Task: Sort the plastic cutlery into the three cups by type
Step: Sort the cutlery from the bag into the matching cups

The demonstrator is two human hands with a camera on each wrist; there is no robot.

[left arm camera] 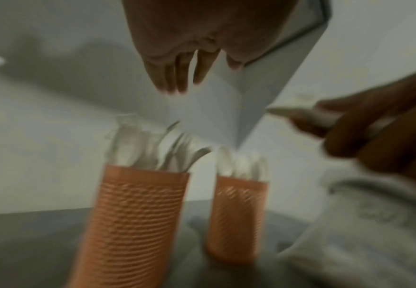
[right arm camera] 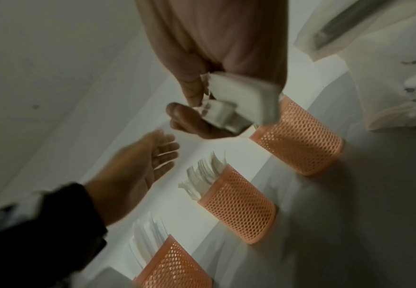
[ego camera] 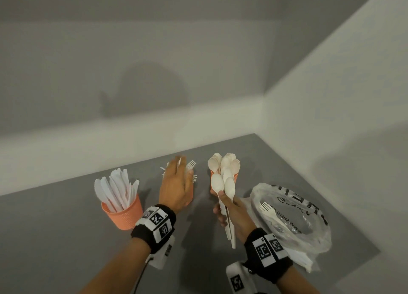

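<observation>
Three orange mesh cups stand in a row on the grey table (ego camera: 66, 238). The left cup (ego camera: 124, 214) holds white knives (ego camera: 117, 189). My left hand (ego camera: 176, 183) hovers flat, fingers straight and empty, over the middle cup (right arm camera: 239, 212), which holds forks (ego camera: 191, 166) and is mostly hidden behind the hand in the head view. The right cup (right arm camera: 300, 136) holds spoons (ego camera: 225, 163). My right hand (ego camera: 229, 209) grips a bundle of spoons (ego camera: 224, 184) by the handles, in front of the right cup. One white fork (ego camera: 268, 212) lies on the plastic bag.
A crumpled clear plastic bag (ego camera: 309, 227) with black print lies to the right of my right hand, near the table's right edge. White walls (ego camera: 331, 94) close off the back and right side of the table.
</observation>
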